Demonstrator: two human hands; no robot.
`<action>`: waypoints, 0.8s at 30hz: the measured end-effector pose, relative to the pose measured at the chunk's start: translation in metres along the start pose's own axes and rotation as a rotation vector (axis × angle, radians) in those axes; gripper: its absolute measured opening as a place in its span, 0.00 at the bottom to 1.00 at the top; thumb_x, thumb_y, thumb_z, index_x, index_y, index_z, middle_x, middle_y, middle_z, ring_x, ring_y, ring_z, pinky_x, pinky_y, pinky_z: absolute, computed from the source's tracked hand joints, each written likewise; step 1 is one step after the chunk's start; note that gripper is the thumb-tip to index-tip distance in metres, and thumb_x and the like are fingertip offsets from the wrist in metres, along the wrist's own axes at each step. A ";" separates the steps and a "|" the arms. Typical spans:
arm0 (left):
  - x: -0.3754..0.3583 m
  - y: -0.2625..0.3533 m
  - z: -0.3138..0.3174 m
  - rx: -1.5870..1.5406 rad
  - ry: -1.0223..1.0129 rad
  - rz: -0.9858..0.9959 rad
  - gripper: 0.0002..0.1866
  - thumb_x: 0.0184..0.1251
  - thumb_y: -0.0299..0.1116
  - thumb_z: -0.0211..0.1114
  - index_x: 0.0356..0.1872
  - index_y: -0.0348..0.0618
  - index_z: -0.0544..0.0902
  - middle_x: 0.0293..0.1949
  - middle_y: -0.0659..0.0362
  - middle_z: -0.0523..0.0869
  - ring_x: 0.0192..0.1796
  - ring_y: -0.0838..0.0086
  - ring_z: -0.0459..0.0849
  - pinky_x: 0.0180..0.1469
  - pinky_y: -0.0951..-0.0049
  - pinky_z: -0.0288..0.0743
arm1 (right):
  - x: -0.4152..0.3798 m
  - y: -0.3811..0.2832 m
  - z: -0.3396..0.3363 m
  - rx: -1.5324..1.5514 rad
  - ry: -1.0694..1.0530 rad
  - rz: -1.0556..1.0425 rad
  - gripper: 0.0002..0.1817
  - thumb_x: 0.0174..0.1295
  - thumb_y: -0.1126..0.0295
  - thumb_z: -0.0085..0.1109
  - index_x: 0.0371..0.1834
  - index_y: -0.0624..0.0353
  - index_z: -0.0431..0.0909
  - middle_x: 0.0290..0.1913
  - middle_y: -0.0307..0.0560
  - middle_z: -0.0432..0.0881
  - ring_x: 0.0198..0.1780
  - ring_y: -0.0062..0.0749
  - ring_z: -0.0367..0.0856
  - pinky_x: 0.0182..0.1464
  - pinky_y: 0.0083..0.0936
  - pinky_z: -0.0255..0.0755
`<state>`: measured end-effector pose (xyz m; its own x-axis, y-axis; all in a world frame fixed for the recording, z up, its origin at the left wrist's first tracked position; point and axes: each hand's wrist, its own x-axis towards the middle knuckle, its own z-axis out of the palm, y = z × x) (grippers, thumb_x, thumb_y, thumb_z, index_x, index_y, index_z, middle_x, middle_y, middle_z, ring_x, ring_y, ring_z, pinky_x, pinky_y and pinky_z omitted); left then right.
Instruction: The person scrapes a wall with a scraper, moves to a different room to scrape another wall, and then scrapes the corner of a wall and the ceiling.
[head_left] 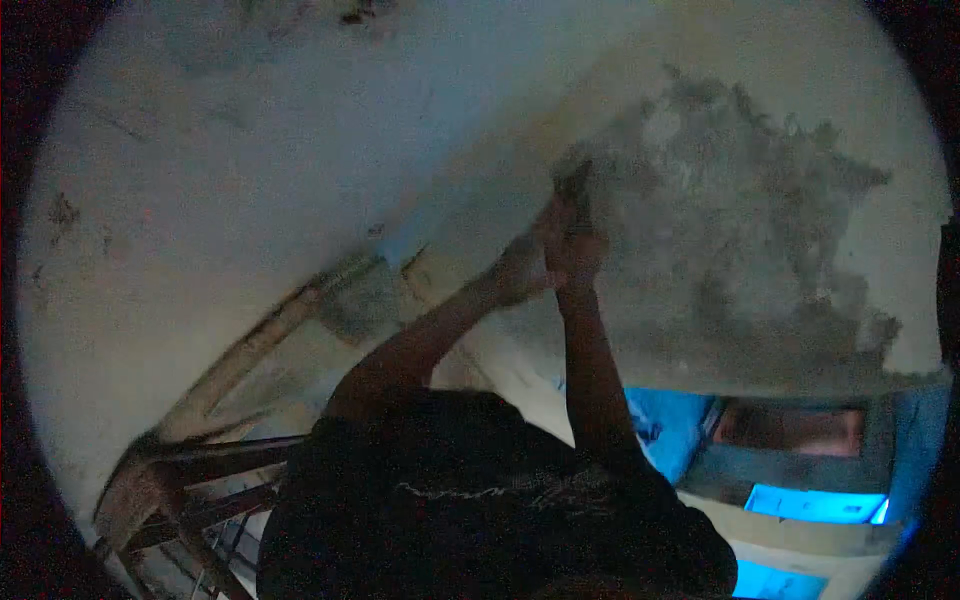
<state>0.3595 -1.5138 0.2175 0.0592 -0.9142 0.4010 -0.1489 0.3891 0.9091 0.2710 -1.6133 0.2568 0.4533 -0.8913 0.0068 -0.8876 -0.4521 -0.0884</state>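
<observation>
Both my arms reach up to a pale wall. A large rough grey patch (pixel 740 200) covers part of it. My right hand (pixel 578 256) is closed around a dark, narrow tool (pixel 574 183), whose upper end overlaps the left edge of the grey patch. My left hand (pixel 527 265) is right beside the right one, also closed, with its fingers up along the lower part of the tool. The picture is dim and blurred there, and I cannot tell the tool's exact kind.
Below left stands a brown wooden frame (pixel 160 475) with crossing bars. A beam-like edge (pixel 255 350) slants up from it along the wall. At the lower right, a blue-lit opening (pixel 670 425) shows below the wall's edge. Dark marks (pixel 65 208) spot the wall at far left.
</observation>
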 end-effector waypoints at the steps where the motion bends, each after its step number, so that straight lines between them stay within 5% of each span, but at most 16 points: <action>1: 0.008 0.001 -0.012 -0.018 0.019 -0.009 0.46 0.62 0.53 0.64 0.73 0.42 0.51 0.69 0.44 0.62 0.71 0.50 0.60 0.71 0.50 0.55 | 0.012 -0.013 -0.007 -0.028 0.015 -0.032 0.29 0.69 0.53 0.48 0.62 0.68 0.68 0.54 0.60 0.77 0.42 0.49 0.80 0.44 0.44 0.70; 6: -0.001 -0.003 -0.001 -0.174 -0.019 -0.138 0.48 0.63 0.53 0.64 0.75 0.44 0.47 0.74 0.45 0.53 0.75 0.52 0.52 0.74 0.53 0.49 | -0.003 -0.007 0.000 -0.133 -0.024 -0.020 0.31 0.69 0.53 0.48 0.67 0.66 0.63 0.46 0.61 0.80 0.49 0.50 0.79 0.48 0.45 0.70; 8: -0.013 -0.022 0.018 -0.010 0.081 0.068 0.50 0.62 0.54 0.64 0.76 0.48 0.42 0.76 0.47 0.44 0.78 0.54 0.43 0.75 0.53 0.42 | -0.021 0.008 0.008 0.049 0.074 -0.056 0.31 0.69 0.53 0.48 0.68 0.65 0.62 0.46 0.62 0.81 0.46 0.51 0.80 0.45 0.45 0.72; 12: -0.030 -0.012 0.034 0.034 -0.019 -0.002 0.51 0.62 0.54 0.64 0.76 0.49 0.41 0.77 0.48 0.41 0.78 0.54 0.39 0.76 0.52 0.40 | -0.052 0.043 0.028 0.297 0.221 -0.104 0.32 0.68 0.54 0.49 0.70 0.62 0.61 0.47 0.63 0.81 0.41 0.54 0.82 0.40 0.45 0.74; 14: -0.020 -0.008 0.034 -0.022 -0.030 0.075 0.51 0.63 0.55 0.63 0.76 0.49 0.40 0.77 0.48 0.39 0.78 0.54 0.36 0.76 0.52 0.40 | -0.041 0.058 0.045 0.139 0.224 -0.021 0.31 0.68 0.53 0.50 0.68 0.61 0.63 0.46 0.61 0.81 0.38 0.52 0.82 0.38 0.44 0.74; 18: -0.015 -0.010 0.037 -0.115 0.079 0.062 0.50 0.63 0.53 0.63 0.76 0.49 0.40 0.77 0.49 0.39 0.78 0.54 0.37 0.76 0.52 0.39 | -0.004 0.071 0.057 -0.156 0.441 -0.307 0.30 0.67 0.53 0.52 0.68 0.58 0.65 0.48 0.58 0.81 0.39 0.50 0.82 0.40 0.41 0.75; 20: -0.015 -0.008 0.031 -0.082 0.041 0.086 0.49 0.63 0.53 0.63 0.76 0.48 0.42 0.76 0.48 0.43 0.78 0.53 0.41 0.75 0.51 0.41 | -0.013 0.044 0.041 0.274 0.275 -0.153 0.30 0.66 0.53 0.53 0.66 0.58 0.67 0.49 0.57 0.81 0.40 0.48 0.82 0.42 0.40 0.75; 24: -0.012 0.000 0.033 -0.049 0.157 0.051 0.47 0.64 0.54 0.62 0.75 0.45 0.48 0.75 0.47 0.51 0.76 0.52 0.49 0.74 0.50 0.47 | -0.016 0.066 0.059 0.112 0.341 -0.206 0.28 0.65 0.54 0.55 0.64 0.59 0.69 0.49 0.56 0.81 0.43 0.46 0.81 0.46 0.38 0.73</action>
<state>0.3266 -1.5063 0.2088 0.2067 -0.8655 0.4563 -0.1073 0.4435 0.8898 0.2095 -1.6268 0.1921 0.5510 -0.7511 0.3636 -0.7581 -0.6327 -0.1582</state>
